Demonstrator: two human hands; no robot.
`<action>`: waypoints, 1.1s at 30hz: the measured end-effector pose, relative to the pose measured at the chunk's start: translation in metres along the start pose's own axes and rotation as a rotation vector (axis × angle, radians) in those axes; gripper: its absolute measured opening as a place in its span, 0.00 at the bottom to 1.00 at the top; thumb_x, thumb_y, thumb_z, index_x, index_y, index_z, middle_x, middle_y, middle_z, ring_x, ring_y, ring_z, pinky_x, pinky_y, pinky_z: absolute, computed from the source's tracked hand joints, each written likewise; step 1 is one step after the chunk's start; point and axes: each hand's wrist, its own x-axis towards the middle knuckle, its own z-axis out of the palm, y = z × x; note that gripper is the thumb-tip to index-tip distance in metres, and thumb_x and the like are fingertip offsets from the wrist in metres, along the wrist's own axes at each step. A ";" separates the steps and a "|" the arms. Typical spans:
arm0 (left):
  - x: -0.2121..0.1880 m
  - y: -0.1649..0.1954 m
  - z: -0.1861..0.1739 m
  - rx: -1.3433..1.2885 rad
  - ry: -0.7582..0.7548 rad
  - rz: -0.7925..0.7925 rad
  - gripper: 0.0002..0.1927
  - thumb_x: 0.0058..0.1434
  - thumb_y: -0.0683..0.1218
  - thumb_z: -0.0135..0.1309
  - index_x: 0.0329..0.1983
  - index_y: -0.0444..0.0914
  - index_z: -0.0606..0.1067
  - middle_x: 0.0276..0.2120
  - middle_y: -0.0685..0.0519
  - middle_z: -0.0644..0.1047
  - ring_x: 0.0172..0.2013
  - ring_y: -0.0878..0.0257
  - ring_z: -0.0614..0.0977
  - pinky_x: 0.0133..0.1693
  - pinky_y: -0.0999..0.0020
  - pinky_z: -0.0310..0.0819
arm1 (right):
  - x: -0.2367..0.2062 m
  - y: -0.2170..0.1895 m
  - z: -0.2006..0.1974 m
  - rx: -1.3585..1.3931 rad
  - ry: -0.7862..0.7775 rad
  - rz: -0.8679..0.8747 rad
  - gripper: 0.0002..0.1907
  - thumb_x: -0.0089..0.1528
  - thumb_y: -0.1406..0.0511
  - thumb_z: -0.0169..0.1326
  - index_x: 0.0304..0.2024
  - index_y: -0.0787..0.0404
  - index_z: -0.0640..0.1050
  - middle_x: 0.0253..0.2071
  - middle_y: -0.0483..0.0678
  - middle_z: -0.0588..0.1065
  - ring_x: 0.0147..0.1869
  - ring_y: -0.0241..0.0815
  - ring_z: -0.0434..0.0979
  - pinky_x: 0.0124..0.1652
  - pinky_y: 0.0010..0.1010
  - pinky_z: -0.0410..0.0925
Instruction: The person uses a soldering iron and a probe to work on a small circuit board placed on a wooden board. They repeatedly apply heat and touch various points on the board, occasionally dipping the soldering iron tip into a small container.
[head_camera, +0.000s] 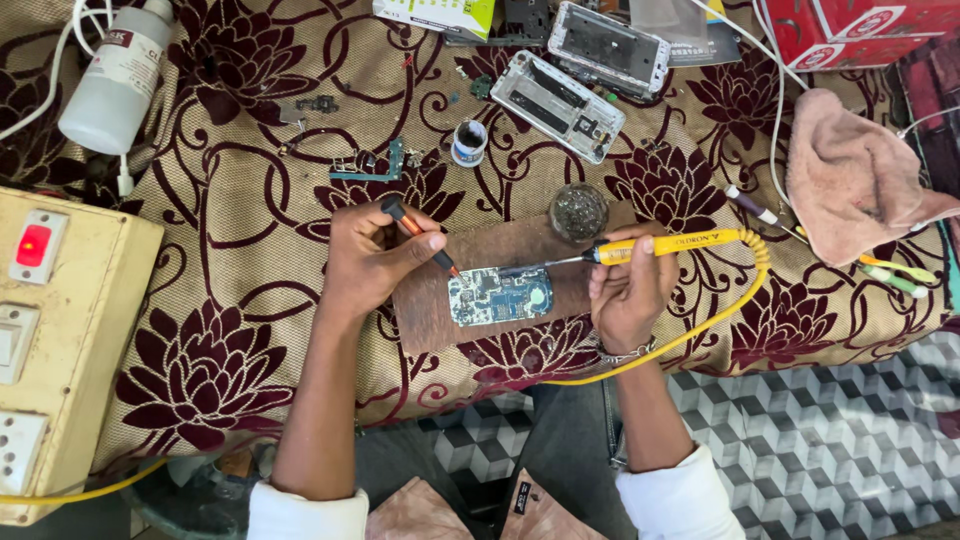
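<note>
- I look straight down at a surface (250, 330) covered in beige cloth with large dark maroon flowers and curling stems.
- My left hand (368, 258) has its grip closed around a thin orange and black tool (420, 233), its tip pointing down at a circuit board.
- The circuit board (500, 296), small, blue and silver, lies flat on a brown mat (470, 250) in the middle of the surface, between my two hands.
- My right hand (628, 290) has its grip closed around a yellow soldering iron (640, 247), held nearly level, its metal tip reaching left to the top edge of the board.
- A yellow cord (730, 310) loops from the iron's end down along the front edge of the surface.
- Just above the mat sits a small round dish (578, 211) of dark coiled wire.
- Further back lie two opened phone frames (560, 105), a small round pot (468, 142), and loose small parts.
- At back left a white plastic bottle (115, 80) lies tilted.
- At left stands a cream switch box (55, 340) with a red light glowing.
- At right a pink cloth (850, 175) lies crumpled, with a red box (860, 30) behind it.
- Below the surface, the floor (830, 440) shows a grey and white cube pattern.
</note>
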 end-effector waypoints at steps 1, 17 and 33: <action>0.000 0.001 0.000 0.004 0.001 0.001 0.04 0.58 0.41 0.68 0.33 0.38 0.82 0.25 0.55 0.81 0.19 0.73 0.73 0.22 0.76 0.61 | 0.000 0.000 0.000 -0.006 0.002 0.012 0.15 0.77 0.59 0.42 0.44 0.65 0.71 0.29 0.49 0.72 0.25 0.32 0.69 0.24 0.20 0.64; -0.001 0.009 0.001 -0.070 0.000 0.001 0.05 0.59 0.40 0.68 0.35 0.37 0.81 0.28 0.55 0.82 0.25 0.73 0.78 0.28 0.77 0.69 | -0.004 0.000 0.001 -0.015 0.086 -0.014 0.16 0.76 0.58 0.44 0.43 0.65 0.71 0.28 0.49 0.72 0.23 0.32 0.68 0.23 0.21 0.64; 0.000 0.008 -0.001 -0.009 0.001 0.026 0.05 0.60 0.42 0.67 0.35 0.39 0.81 0.27 0.57 0.81 0.22 0.74 0.74 0.25 0.77 0.62 | -0.002 -0.003 0.001 -0.024 -0.058 -0.068 0.15 0.77 0.59 0.42 0.46 0.65 0.70 0.30 0.50 0.73 0.26 0.33 0.70 0.26 0.22 0.66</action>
